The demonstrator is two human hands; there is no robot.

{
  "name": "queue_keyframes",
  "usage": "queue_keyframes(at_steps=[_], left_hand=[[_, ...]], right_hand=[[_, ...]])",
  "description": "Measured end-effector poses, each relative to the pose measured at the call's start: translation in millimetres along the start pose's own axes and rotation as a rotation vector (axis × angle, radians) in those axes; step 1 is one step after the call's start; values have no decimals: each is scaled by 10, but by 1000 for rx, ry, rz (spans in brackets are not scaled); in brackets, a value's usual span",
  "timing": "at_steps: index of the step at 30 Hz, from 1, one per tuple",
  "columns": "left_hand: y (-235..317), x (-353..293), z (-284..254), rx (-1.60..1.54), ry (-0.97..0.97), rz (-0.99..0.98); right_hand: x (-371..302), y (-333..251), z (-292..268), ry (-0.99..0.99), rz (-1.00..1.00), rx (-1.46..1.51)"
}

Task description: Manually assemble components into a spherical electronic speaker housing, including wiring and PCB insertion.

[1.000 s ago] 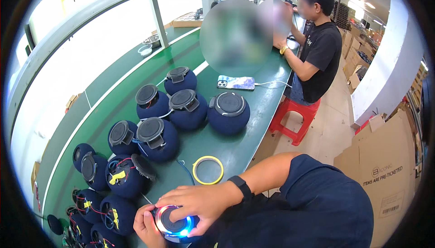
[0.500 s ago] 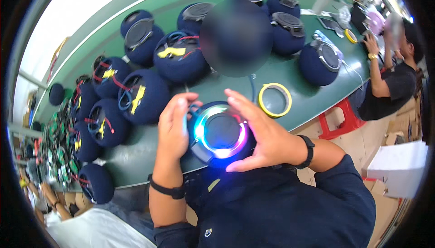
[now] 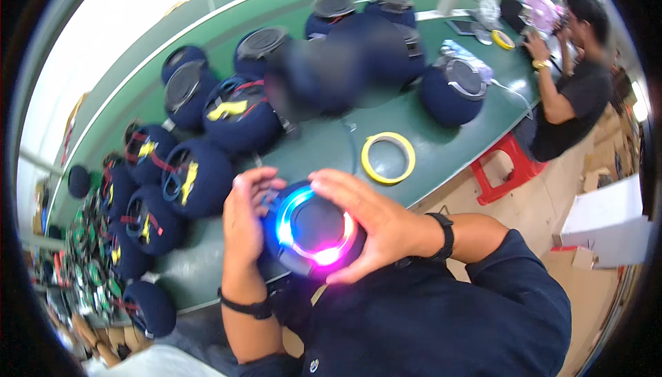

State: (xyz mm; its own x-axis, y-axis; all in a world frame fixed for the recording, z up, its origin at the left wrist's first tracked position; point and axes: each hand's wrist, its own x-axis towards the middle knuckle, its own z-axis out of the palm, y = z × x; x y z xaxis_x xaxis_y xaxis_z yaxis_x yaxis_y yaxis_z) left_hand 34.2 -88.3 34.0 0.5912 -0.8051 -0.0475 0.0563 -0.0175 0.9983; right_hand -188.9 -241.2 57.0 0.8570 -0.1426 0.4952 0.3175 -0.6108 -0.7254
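At the table's near edge I hold a round navy speaker point(image 3: 318, 224) with a fabric-like cover. Its top faces up, with a dark disc inside a ring glowing blue, white and pink. My left hand point(image 3: 247, 224) is curled against its left side, its fingers partly hidden behind the speaker. My right hand point(image 3: 369, 215) wraps the right side, thumb near the front and fingers over the far rim. A bit of blue cord shows by the left fingertips. Just beyond my right hand, a roll of yellow tape point(image 3: 368, 164) lies flat.
Several navy speakers with exposed wires and yellow tape point(image 3: 227, 110) fill the left of the green table point(image 3: 314, 149). One capped speaker point(image 3: 452, 94) stands right, others behind. Green circuit parts point(image 3: 79, 260) pile up far left. A co-worker point(image 3: 576, 87) sits far right near a red stool point(image 3: 500, 170).
The whole view has shifted, so the table and its contents appear further left and mostly lower. Both hands stay on the speaker. The ring's colours have changed, with pink now at its front.
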Motion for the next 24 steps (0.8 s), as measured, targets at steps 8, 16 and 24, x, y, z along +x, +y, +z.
queue_keyframes(at_steps=[8, 16, 24], left_hand=[[18, -48, 95, 200, -56, 71], [23, -96, 200, 453, -43, 98], [50, -85, 224, 501, -40, 88]], right_hand=[[-473, -312, -938, 272, -87, -105], [-1286, -139, -2024, 859, 346, -500], [-1670, 346, -2336, 979, 576, -505]])
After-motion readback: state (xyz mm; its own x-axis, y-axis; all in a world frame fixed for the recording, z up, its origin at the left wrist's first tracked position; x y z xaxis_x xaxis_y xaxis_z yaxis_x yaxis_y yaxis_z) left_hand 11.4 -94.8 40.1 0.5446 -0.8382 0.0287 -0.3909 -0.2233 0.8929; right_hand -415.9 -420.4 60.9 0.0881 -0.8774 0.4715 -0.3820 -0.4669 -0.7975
